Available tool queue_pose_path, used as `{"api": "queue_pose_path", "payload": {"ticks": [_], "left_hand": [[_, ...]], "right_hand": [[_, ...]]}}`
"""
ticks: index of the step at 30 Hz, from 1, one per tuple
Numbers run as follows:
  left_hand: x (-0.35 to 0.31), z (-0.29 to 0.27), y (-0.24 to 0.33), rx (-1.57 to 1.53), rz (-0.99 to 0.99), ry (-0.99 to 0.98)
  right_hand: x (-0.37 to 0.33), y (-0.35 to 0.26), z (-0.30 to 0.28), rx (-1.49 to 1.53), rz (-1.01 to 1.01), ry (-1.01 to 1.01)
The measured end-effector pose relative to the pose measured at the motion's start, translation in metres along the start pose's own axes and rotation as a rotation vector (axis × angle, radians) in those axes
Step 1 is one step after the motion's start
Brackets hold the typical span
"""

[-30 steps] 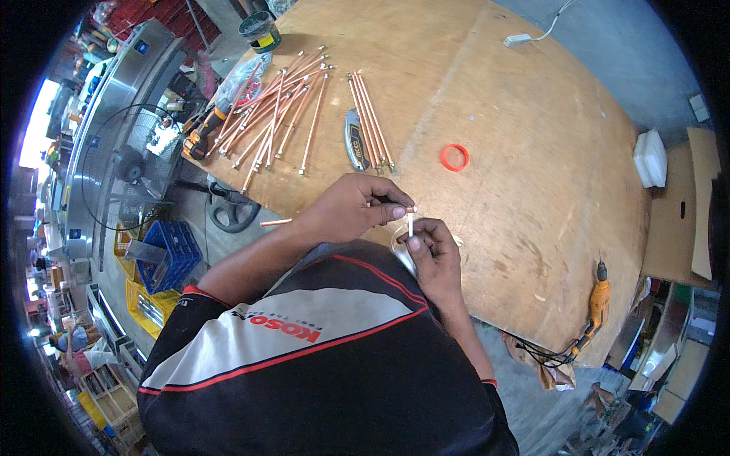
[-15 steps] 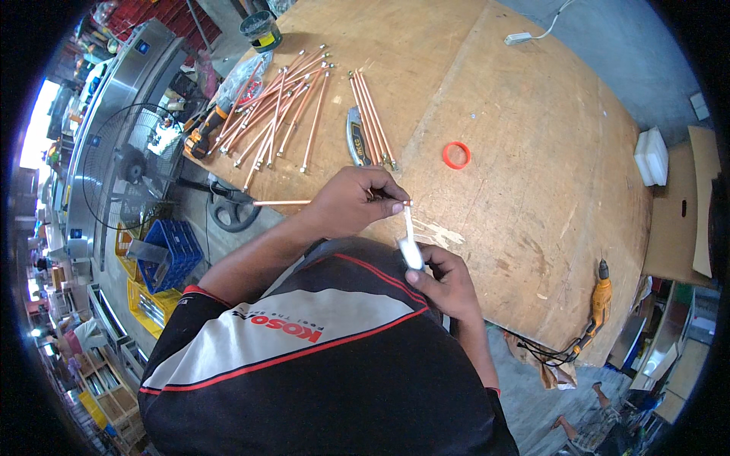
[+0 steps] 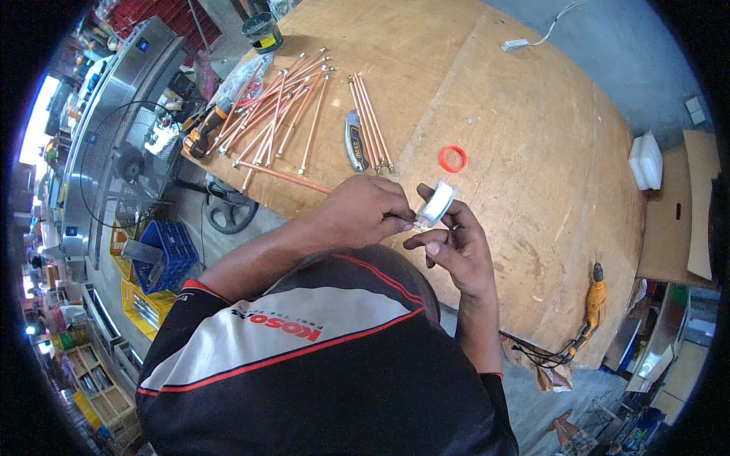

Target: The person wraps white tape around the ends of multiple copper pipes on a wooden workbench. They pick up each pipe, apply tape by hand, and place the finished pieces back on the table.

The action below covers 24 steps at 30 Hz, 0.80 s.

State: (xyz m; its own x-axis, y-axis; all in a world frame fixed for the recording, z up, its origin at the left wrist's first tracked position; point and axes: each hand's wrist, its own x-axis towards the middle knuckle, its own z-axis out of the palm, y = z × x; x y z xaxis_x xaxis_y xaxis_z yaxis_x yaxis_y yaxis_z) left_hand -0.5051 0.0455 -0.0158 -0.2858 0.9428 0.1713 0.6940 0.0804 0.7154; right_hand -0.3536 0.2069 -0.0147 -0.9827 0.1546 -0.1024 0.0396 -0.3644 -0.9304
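My left hand point(image 3: 370, 209) is closed around a thin copper tube point(image 3: 285, 176), which sticks out to the left over the table. The tube's other end is mostly hidden by my fingertips. Just right of them, my right hand point(image 3: 462, 254) grips a spool of white thread seal tape point(image 3: 439, 204) with its fingers, close against the tube's end. Beyond my hands lie several copper tubes with metal end fittings point(image 3: 370, 121), side by side. A grey utility knife point(image 3: 354, 143) rests to their left. An orange-red plastic ring point(image 3: 453, 159) lies past the spool.
More copper tubes point(image 3: 277, 106) are heaped at the far left, beside a cordless power tool point(image 3: 199, 140) and a dark bucket point(image 3: 261, 33). An orange corded drill point(image 3: 598, 304) lies at the table's right edge, near a cardboard box point(image 3: 669, 213). A fan point(image 3: 129, 163) stands left.
The tape spool has moved up and right, coming to the far side of my right fingers. My left hand has shifted slightly nearer, and the tube now tilts with its left end farther away.
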Motion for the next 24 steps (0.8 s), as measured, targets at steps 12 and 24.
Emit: {"api": "queue_pose_path", "payload": {"ticks": [12,24], "left_hand": [[-0.003,-0.022,0.009,-0.259,-0.069,0.115],[0.002,-0.016,-0.008,0.083,0.048,0.111]], "right_hand": [[0.002,0.023,-0.007,-0.238,0.238,-0.161],[-0.009,-0.004,-0.002,-0.202,0.071,-0.179]]}}
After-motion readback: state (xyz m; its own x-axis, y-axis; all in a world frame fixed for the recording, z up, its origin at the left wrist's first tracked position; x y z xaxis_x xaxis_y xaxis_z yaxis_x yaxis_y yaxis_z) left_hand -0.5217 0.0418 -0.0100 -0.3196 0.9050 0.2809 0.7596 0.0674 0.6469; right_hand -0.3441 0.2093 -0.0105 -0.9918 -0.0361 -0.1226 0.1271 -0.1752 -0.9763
